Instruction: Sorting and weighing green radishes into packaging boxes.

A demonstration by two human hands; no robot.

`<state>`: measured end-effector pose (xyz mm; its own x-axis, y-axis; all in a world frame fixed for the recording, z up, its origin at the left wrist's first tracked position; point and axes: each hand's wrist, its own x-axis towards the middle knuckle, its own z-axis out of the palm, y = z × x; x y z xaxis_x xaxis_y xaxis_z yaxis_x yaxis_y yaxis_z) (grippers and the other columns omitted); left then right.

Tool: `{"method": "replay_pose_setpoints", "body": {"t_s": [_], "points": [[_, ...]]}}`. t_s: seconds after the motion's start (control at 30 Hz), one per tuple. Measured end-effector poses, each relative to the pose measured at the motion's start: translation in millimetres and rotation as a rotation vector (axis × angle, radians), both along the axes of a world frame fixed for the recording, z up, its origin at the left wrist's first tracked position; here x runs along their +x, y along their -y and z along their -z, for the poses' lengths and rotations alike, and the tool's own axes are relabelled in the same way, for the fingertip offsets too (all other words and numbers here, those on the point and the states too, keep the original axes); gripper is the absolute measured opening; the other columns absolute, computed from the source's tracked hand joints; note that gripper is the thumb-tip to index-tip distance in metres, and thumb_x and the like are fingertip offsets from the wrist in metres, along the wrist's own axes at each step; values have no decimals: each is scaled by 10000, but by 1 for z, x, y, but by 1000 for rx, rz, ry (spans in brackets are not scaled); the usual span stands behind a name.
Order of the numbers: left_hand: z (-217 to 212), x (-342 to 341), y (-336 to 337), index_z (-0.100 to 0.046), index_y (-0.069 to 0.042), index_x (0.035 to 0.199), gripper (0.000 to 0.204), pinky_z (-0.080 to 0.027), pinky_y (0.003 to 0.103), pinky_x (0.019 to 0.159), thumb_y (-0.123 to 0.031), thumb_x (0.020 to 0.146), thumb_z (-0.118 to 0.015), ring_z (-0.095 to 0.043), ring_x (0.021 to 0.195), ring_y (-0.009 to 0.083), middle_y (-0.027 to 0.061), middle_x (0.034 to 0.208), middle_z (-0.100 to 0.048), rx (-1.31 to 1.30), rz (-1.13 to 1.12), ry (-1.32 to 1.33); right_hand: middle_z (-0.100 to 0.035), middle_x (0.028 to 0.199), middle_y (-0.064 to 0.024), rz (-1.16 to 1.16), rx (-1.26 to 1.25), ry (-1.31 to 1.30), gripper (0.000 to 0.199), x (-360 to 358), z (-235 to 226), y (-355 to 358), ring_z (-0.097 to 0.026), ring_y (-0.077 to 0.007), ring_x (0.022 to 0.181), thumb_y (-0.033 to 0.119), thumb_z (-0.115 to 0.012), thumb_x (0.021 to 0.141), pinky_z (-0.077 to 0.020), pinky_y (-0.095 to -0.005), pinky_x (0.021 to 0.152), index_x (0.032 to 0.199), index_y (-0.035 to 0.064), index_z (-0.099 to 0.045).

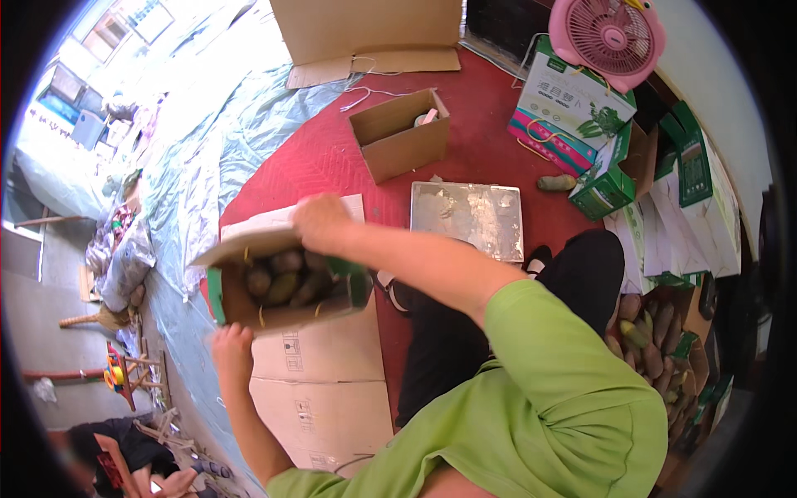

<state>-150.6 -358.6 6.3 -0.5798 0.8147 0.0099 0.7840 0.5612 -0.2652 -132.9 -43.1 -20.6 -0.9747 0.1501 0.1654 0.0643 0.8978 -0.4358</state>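
Observation:
Before me on the left, a cardboard box [286, 319] with green ends stands open, several dark, greenish-brown root vegetables [284, 276] lying inside. Its far flap [257, 244] is raised, and short yellow cords show on both long sides. My right hand [322, 222] reaches across and is closed on the far rim near the flap; its fingertips are partly hidden. At the near left corner, my left hand [232, 344] is closed with bent fingers against the box. Under the box lies a flattened cardboard sheet [320, 390] on the red floor covering.
A worn metal platform [466, 217] sits ahead of my knees, with a small brown carton [405, 141] beyond it. Printed green-white boxes [573, 95] and a pink fan [610, 37] stand right. More root vegetables [652, 336] lie beside me. Another person's legs [170, 481] show lower left.

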Motion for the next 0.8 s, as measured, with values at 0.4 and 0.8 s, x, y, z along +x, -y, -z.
{"method": "replay_pose_setpoints", "body": {"t_s": [0.4, 0.8], "points": [[41, 103, 167, -650, -62, 888, 104, -478, 433, 710, -64, 789, -618, -607, 804, 345, 156, 844, -615, -149, -347, 264, -704, 800, -136, -501, 20, 217, 141, 45, 62, 164, -693, -274, 774, 121, -661, 672, -535, -416, 628, 785, 72, -728], [0, 93, 63, -672, -86, 1074, 250, -485, 445, 815, -144, 842, -600, -608, 923, 376, 179, 971, -651, 23, -320, 475, -702, 872, -102, -71, -234, 113, 207, 99, -43, -81, -666, -284, 852, 243, -658, 739, -515, -424, 757, 890, 123, -733]]}}
